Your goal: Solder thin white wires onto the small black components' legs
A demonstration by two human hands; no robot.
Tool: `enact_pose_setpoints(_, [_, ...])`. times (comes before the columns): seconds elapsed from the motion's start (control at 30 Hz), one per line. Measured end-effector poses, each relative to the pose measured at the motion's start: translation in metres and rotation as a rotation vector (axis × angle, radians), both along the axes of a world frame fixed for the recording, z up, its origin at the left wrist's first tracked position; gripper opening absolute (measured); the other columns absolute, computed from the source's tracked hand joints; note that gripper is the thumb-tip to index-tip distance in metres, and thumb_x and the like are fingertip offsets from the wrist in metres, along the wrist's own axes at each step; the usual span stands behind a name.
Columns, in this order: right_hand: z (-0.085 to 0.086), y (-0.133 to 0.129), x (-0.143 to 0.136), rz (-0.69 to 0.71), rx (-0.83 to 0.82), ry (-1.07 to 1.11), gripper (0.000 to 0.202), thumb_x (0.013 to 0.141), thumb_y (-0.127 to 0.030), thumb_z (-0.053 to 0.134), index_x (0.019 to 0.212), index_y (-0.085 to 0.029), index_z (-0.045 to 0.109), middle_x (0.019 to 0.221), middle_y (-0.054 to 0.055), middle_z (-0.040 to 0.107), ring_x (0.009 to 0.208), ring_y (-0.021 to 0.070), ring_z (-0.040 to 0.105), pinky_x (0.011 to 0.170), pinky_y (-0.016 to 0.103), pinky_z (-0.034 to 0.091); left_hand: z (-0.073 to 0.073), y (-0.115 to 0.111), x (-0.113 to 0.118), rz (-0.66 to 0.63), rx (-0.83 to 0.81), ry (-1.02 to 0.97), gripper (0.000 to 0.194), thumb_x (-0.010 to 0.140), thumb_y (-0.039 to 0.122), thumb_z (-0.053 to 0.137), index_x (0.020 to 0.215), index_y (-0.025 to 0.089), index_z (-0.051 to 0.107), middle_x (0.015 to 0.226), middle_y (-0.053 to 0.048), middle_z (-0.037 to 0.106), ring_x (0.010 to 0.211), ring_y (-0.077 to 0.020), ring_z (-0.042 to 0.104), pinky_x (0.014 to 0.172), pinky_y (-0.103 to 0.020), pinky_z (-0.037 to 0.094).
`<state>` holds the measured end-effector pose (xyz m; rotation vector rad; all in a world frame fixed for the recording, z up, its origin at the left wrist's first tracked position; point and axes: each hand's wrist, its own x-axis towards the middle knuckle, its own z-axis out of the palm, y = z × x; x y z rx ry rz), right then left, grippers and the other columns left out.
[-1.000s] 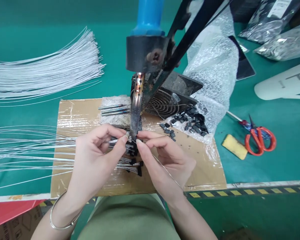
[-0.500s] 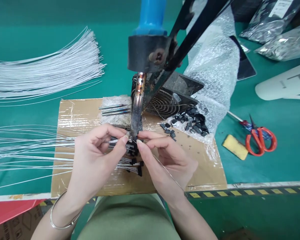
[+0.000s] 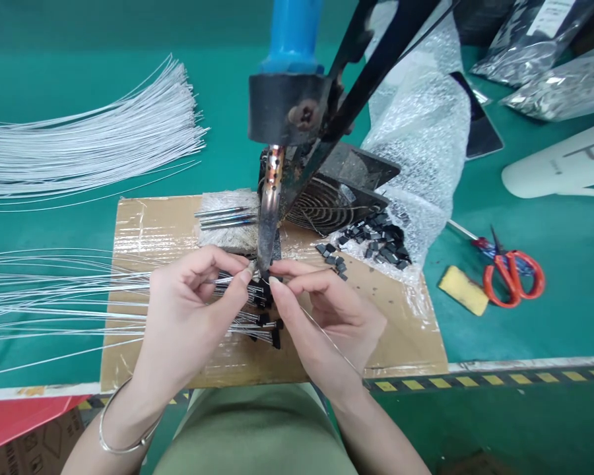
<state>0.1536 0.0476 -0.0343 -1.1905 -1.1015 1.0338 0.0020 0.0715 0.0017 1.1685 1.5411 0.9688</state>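
Observation:
My left hand [image 3: 198,316] pinches the end of a thin white wire beside the tip of a soldering iron [image 3: 270,204] with a blue handle. Just right of the tip, my right hand [image 3: 327,323] is closed on a thin solder wire [image 3: 329,338] that trails back over the palm toward the wrist. Both hands' fingertips nearly meet under the iron; the small part between them is too hidden to make out. Below the fingertips, several white wires with black connectors [image 3: 276,338] lie on the cardboard [image 3: 406,330].
A bundle of white wires [image 3: 129,142] lies at the upper left. Behind the iron stands a black fan [image 3: 327,201], with loose black connectors [image 3: 393,247] to its right. Red-handled scissors [image 3: 509,284], a yellow sponge [image 3: 462,290] and a white cup [image 3: 549,165] are farther right.
The iron, its stand and the things on the right appear slightly farther left in the view. Both hands keep nearly the same pose and hold.

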Motion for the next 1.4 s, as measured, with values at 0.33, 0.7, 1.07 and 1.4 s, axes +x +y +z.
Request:
enact_pose_setpoints(0.33, [-0.004, 0.007, 0.032, -0.289, -0.04, 0.045, 0.018, 0.098, -0.027, 0.069, 0.082, -0.022, 0.072, 0.064, -0.004, 0.06, 0.058, 0.0116, 0.057, 0.059, 0.026, 0.049, -0.007, -0.013, -0.006, -0.127, 0.051, 0.206, 0.009, 0.093, 0.023, 0.074, 0.084, 0.023, 0.076, 0.087, 0.0, 0.077, 0.058, -0.0098, 0.054, 0.049, -0.025, 0.037])
enact_pose_setpoints(0.7, [-0.036, 0.004, 0.093, -0.4, -0.214, 0.072, 0.062, 0.097, -0.067, 0.051, 0.086, -0.015, 0.083, 0.082, 0.01, 0.083, 0.074, 0.0243, 0.078, 0.07, 0.038, 0.062, -0.012, -0.045, -0.021, -0.271, 0.349, 0.475, 0.024, 0.091, 0.009, 0.072, 0.105, 0.027, 0.078, 0.11, -0.006, 0.078, 0.104, -0.0242, 0.068, 0.095, -0.04, 0.051])
enact_pose_setpoints(1.07, [-0.052, 0.006, 0.089, -0.42, -0.133, 0.071, 0.06, 0.099, -0.064, 0.052, 0.082, -0.013, 0.078, 0.077, 0.01, 0.079, 0.068, 0.0229, 0.076, 0.065, 0.039, 0.061, -0.027, 0.096, -0.135, -0.185, 0.317, 0.969, 0.023, 0.1, 0.027, 0.059, 0.119, 0.02, 0.069, 0.105, -0.001, 0.059, 0.096, -0.0177, 0.059, 0.098, -0.033, 0.042])
enact_pose_setpoints(1.4, [-0.052, 0.002, 0.087, -0.397, -0.124, -0.013, 0.052, 0.099, -0.057, 0.06, 0.082, -0.012, 0.079, 0.081, 0.011, 0.081, 0.067, 0.0219, 0.076, 0.063, 0.036, 0.061, -0.033, 0.145, -0.119, -0.36, 0.373, 0.953, 0.013, 0.083, 0.016, 0.063, 0.076, 0.022, 0.054, 0.102, -0.016, 0.065, 0.125, -0.0409, 0.055, 0.111, -0.053, 0.034])
